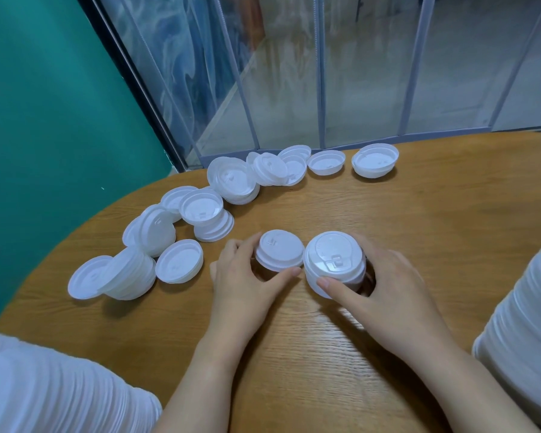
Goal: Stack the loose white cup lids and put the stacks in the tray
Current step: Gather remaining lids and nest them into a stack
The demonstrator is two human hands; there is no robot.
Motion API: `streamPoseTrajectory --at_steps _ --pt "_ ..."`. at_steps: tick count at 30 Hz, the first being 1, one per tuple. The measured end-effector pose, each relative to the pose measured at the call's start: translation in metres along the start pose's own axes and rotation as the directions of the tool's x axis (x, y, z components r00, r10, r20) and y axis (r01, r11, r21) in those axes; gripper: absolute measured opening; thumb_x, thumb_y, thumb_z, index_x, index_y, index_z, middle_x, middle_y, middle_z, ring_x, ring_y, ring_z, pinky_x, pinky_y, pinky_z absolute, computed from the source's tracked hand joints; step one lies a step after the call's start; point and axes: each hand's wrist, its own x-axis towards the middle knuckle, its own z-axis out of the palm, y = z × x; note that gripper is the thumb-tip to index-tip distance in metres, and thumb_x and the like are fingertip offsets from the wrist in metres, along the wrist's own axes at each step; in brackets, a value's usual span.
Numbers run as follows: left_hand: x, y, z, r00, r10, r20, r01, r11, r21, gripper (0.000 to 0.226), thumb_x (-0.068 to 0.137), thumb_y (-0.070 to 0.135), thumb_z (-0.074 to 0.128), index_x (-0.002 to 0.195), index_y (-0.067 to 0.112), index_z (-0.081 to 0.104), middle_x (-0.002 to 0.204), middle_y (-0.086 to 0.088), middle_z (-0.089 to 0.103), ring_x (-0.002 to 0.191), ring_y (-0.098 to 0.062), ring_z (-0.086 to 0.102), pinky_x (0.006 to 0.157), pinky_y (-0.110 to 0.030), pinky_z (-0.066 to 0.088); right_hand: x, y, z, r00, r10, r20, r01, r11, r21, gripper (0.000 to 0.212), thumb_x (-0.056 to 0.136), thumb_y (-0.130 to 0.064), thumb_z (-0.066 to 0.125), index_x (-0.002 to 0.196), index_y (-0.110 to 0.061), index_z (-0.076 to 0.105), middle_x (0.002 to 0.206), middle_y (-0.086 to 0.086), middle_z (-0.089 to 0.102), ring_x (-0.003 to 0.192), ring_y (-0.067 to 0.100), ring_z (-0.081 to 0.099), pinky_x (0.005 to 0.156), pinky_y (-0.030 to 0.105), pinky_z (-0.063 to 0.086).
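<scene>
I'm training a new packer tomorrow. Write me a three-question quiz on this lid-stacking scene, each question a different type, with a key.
1. True or false: the left hand grips a single lid.
2. What does the right hand hold? A) a short stack of lids B) a spoon C) nothing
3. Fill in: the loose lids lie on a wooden ____.

Key: 1 true; 2 A; 3 table.
</scene>
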Motion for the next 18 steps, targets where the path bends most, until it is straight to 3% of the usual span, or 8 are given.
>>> streamPoseTrajectory --at_steps 4,7,8,13,18 --pt "-0.001 0.004 -0.003 0.995 0.005 -0.102 -0.020 0.988 -0.153 0.065 0.069 0.063 0.084 0.127 0.048 0.059 0.121 0.025 0.055 0.118 -0.003 0.054 0.108 -0.032 0.042 0.001 0.001 0.001 1.000 -0.014 -0.005 0.014 1.000 -0.002 0.065 0.073 -0.072 0.068 0.132 -0.050 0.053 0.114 -0.032 0.060 0.110 0.005 0.050 0.099 0.037 0.043" --pt "-0.006 0.017 -0.009 0.993 0.035 -0.113 -0.069 0.948 -0.310 0.056 0.076 0.042 0.089 0.125 0.041 0.061 0.123 0.025 0.061 0.119 0.004 0.055 0.099 -0.012 0.040 0.000 0.001 0.000 1.000 -0.013 -0.010 0.013 1.000 -0.005 0.066 0.072 -0.071 0.069 0.133 -0.050 0.053 0.114 -0.032 0.060 0.111 0.004 0.049 0.098 0.035 0.041" --pt "-0.008 0.020 -0.010 0.996 0.041 -0.085 -0.069 0.931 -0.358 0.054 0.078 0.040 0.089 0.125 0.041 0.062 0.124 0.025 0.064 0.119 0.005 0.056 0.098 -0.013 0.040 0.000 0.001 0.000 1.000 -0.012 -0.010 0.012 1.000 -0.006 0.067 0.072 -0.070 0.070 0.133 -0.050 0.052 0.114 -0.032 0.060 0.111 0.005 0.049 0.098 0.036 0.042" --pt "-0.011 0.027 -0.010 0.992 0.104 0.068 -0.060 0.880 -0.472 0.068 0.074 0.050 0.081 0.137 0.034 0.059 0.130 0.019 0.067 0.126 -0.007 0.060 0.109 -0.044 0.046 0.001 0.002 0.001 1.000 -0.025 -0.009 0.025 1.000 0.015 0.066 0.070 -0.067 0.074 0.130 -0.052 0.053 0.108 -0.034 0.059 0.106 0.004 0.049 0.098 0.040 0.045" --pt "-0.015 0.034 -0.004 0.970 0.174 0.168 -0.091 0.906 -0.413 0.061 0.078 0.037 0.084 0.134 0.035 0.060 0.130 0.020 0.067 0.128 -0.006 0.058 0.110 -0.045 0.044 0.001 0.004 0.000 0.999 -0.031 0.014 0.031 0.999 -0.025 0.077 0.066 -0.075 0.072 0.135 -0.050 0.051 0.112 -0.032 0.060 0.110 0.005 0.049 0.100 0.041 0.043"
